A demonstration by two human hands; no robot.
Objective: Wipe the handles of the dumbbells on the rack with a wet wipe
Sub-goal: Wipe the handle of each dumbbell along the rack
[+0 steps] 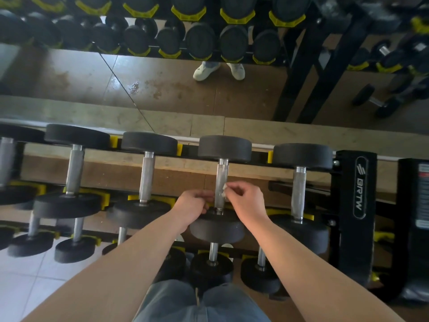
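black rack [355,194] with yellow cradles [105,198] bears dumbbells [146,175] in rows.

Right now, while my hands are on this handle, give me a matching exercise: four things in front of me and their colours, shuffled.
Things:
1. wet wipe
2. dumbbell handle
3. rack cradle
4. dumbbell head

Colours:
A. black
B. yellow
C. white
D. silver

Pairs: 1-C, 2-D, 3-B, 4-A.
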